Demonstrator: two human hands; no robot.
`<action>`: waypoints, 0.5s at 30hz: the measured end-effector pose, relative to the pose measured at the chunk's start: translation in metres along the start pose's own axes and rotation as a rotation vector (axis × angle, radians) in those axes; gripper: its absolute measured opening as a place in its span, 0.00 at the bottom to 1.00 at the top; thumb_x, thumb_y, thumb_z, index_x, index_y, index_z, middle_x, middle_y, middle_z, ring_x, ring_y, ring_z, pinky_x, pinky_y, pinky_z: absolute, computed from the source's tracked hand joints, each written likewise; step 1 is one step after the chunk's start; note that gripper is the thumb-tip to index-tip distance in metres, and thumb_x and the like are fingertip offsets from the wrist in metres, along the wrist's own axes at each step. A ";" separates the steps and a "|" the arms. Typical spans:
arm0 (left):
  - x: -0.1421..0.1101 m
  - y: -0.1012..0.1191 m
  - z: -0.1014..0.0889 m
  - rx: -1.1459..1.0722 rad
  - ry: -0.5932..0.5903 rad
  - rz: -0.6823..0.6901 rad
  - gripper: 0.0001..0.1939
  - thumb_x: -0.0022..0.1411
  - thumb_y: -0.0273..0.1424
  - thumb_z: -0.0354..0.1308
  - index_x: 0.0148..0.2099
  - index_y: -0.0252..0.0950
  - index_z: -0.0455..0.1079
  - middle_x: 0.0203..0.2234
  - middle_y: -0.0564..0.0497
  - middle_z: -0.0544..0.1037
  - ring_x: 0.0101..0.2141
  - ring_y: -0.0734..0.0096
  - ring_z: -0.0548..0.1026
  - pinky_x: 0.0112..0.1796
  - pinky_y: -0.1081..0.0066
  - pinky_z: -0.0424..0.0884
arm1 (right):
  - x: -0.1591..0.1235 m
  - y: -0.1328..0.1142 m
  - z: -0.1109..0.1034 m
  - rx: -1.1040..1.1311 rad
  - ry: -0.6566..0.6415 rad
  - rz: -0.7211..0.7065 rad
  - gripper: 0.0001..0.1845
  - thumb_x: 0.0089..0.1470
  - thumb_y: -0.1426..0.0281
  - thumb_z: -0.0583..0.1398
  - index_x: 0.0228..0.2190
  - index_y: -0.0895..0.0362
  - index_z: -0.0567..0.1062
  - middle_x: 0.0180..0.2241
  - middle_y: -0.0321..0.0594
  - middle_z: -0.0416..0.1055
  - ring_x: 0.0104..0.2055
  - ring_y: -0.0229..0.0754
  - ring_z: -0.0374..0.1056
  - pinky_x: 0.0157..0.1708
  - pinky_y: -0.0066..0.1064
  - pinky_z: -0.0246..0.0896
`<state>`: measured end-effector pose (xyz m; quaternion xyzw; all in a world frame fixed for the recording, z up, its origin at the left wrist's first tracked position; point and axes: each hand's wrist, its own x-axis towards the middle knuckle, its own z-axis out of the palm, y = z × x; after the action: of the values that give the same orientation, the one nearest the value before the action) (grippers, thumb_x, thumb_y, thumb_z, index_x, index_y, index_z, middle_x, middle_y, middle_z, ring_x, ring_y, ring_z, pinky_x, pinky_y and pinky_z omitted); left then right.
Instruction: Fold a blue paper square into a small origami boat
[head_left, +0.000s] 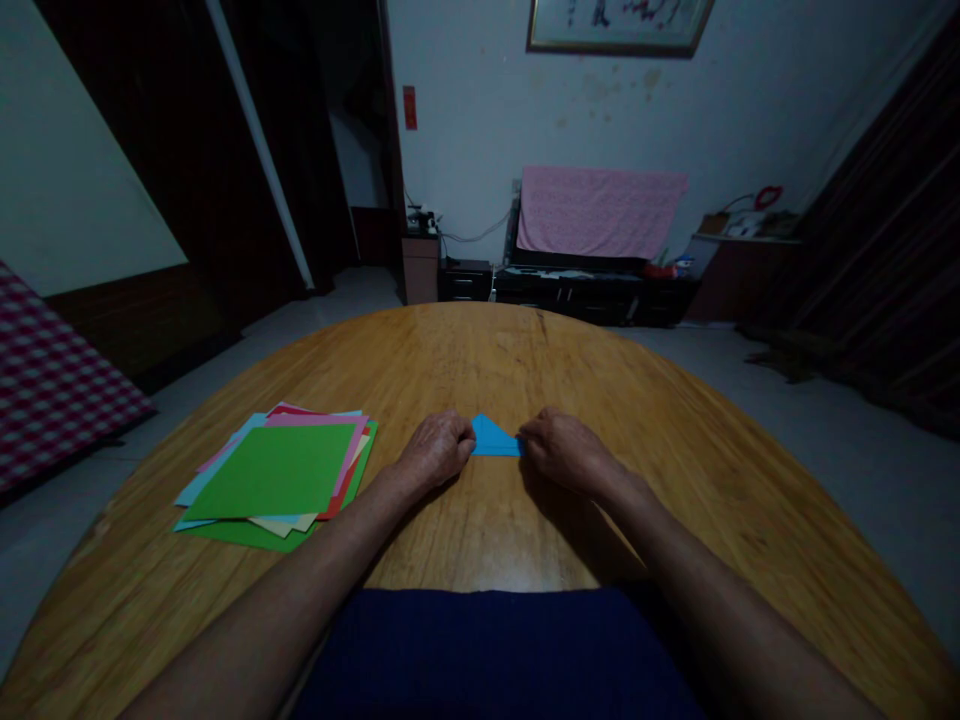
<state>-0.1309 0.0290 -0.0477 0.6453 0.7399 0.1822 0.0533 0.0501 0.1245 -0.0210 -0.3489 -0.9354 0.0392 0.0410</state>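
Note:
A small blue folded paper point(492, 438) lies on the round wooden table point(615, 400), shaped like a low triangle. My left hand point(435, 450) is curled with its fingertips pinching the paper's left end. My right hand point(559, 448) is curled too and presses on the paper's right end. Both hands rest on the tabletop, and parts of the paper are hidden under the fingers.
A loose stack of coloured paper sheets point(279, 475), green on top, lies to the left of my hands. Beyond the table stand a low dark cabinet point(570, 285) with a pink cloth point(596, 210) over it and a checked cloth point(52, 385) at far left.

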 end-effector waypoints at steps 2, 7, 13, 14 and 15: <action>0.000 0.000 0.000 0.005 0.001 0.003 0.11 0.59 0.29 0.50 0.34 0.36 0.74 0.32 0.47 0.76 0.34 0.66 0.72 0.38 0.69 0.66 | 0.002 -0.007 0.008 0.079 0.048 -0.040 0.14 0.57 0.66 0.52 0.33 0.58 0.76 0.34 0.45 0.69 0.34 0.41 0.63 0.34 0.31 0.55; 0.001 -0.005 0.005 -0.005 0.035 0.018 0.11 0.58 0.29 0.51 0.41 0.35 0.73 0.35 0.46 0.76 0.38 0.65 0.72 0.41 0.68 0.65 | 0.003 -0.019 0.022 0.109 0.146 -0.001 0.15 0.52 0.61 0.57 0.37 0.58 0.74 0.37 0.47 0.67 0.40 0.47 0.62 0.40 0.36 0.56; 0.000 -0.001 0.005 0.080 0.112 -0.124 0.16 0.60 0.34 0.52 0.47 0.33 0.71 0.40 0.42 0.73 0.43 0.60 0.70 0.44 0.65 0.65 | 0.010 -0.019 0.027 0.167 0.131 0.072 0.13 0.48 0.63 0.58 0.34 0.58 0.74 0.37 0.48 0.67 0.41 0.48 0.62 0.40 0.37 0.57; -0.001 0.001 0.004 0.112 0.114 -0.158 0.15 0.60 0.36 0.51 0.45 0.33 0.72 0.40 0.42 0.72 0.44 0.59 0.69 0.44 0.64 0.65 | 0.011 -0.018 0.028 0.173 0.133 0.074 0.12 0.47 0.64 0.59 0.33 0.58 0.74 0.37 0.47 0.67 0.40 0.48 0.62 0.40 0.37 0.57; -0.001 0.003 0.003 0.138 0.114 -0.185 0.15 0.61 0.37 0.51 0.42 0.33 0.72 0.40 0.41 0.72 0.44 0.58 0.69 0.44 0.64 0.65 | 0.012 -0.018 0.029 0.179 0.137 0.074 0.12 0.47 0.64 0.59 0.32 0.58 0.74 0.36 0.47 0.67 0.40 0.48 0.62 0.39 0.38 0.57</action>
<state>-0.1272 0.0287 -0.0503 0.5651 0.8089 0.1614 -0.0167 0.0265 0.1174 -0.0472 -0.3799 -0.9097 0.1001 0.1344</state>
